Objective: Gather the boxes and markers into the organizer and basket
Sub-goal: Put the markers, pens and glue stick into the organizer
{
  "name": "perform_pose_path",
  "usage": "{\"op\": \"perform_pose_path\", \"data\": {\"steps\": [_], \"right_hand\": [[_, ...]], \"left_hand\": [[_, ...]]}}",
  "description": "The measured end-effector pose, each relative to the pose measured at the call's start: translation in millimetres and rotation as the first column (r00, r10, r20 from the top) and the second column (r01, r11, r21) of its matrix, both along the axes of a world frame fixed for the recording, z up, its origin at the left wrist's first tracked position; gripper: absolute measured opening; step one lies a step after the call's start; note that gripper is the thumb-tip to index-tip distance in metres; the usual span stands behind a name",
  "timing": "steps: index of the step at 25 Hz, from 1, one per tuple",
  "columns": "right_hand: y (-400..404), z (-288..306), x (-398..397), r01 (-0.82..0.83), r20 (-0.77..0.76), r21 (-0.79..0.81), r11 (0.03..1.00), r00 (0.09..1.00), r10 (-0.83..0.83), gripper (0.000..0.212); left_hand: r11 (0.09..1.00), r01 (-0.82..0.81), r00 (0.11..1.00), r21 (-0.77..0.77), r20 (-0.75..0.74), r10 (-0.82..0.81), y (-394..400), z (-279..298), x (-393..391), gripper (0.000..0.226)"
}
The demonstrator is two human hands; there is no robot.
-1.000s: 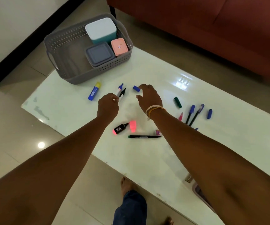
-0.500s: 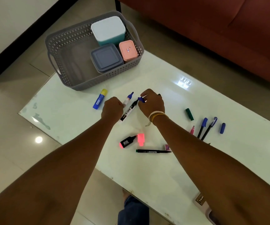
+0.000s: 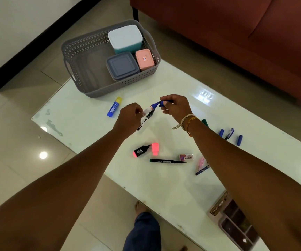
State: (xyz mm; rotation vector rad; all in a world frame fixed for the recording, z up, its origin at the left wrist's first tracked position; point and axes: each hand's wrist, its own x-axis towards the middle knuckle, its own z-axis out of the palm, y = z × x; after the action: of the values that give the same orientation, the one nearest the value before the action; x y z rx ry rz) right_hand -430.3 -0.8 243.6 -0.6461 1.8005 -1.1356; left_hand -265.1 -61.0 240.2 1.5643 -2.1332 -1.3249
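Note:
My left hand [image 3: 128,118] grips two markers above the table, a white one with a blue tip [image 3: 150,109] and a black one [image 3: 145,120]. My right hand [image 3: 176,107] pinches a small blue cap [image 3: 162,103] right at the blue tip. The grey basket [image 3: 84,69] at the table's far left corner holds a white-lidded teal box [image 3: 125,38], a grey box [image 3: 122,66] and a pink box [image 3: 144,59]. A brown organizer [image 3: 236,221] with compartments sits at the near right edge, partly hidden by my right arm.
Loose on the white table [image 3: 164,187]: a blue glue stick [image 3: 114,106], a pink highlighter [image 3: 142,150] with its cap [image 3: 154,149] beside it, a thin dark pen [image 3: 167,161], an eraser [image 3: 186,157], several blue pens [image 3: 229,134]. A red sofa [image 3: 236,33] stands behind.
Both hands lifted off the table. My left hand picked up the two markers and my right hand picked up the blue cap and brought it to the blue tip.

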Motion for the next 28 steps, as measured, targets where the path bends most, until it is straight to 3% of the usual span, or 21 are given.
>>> {"op": "perform_pose_path", "data": {"steps": [6,10,15,18,23,28], "right_hand": [[30,15,-1,-0.09,-0.1,-0.025,0.996,0.991,0.087,0.022],[57,22,13,0.147,0.045,-0.064,0.987,0.988,-0.145,0.024],[104,34,27,0.329,0.076,-0.115,0.937,0.944,-0.322,0.021],[139,43,29,0.346,0.116,-0.098,0.933,0.935,-0.334,0.024],[211,51,13,0.38,0.17,-0.045,0.924,0.914,-0.368,0.028],[297,54,-21,0.567,-0.025,-0.1,0.817,0.82,-0.572,0.032]], "left_hand": [[0.996,0.035,0.999,-0.079,-0.004,-0.035,27,13,-1,0.012],[1.0,0.013,0.997,0.005,-0.08,-0.012,57,29,-7,0.025],[0.941,-0.072,0.988,0.33,-0.108,0.113,100,63,-18,0.029],[0.91,-0.033,0.994,0.413,-0.077,0.071,126,73,-15,0.025],[0.93,0.073,0.985,0.361,-0.173,-0.01,196,56,-34,0.028],[0.897,0.238,0.971,0.371,-0.118,-0.209,271,31,-48,0.036]]}}
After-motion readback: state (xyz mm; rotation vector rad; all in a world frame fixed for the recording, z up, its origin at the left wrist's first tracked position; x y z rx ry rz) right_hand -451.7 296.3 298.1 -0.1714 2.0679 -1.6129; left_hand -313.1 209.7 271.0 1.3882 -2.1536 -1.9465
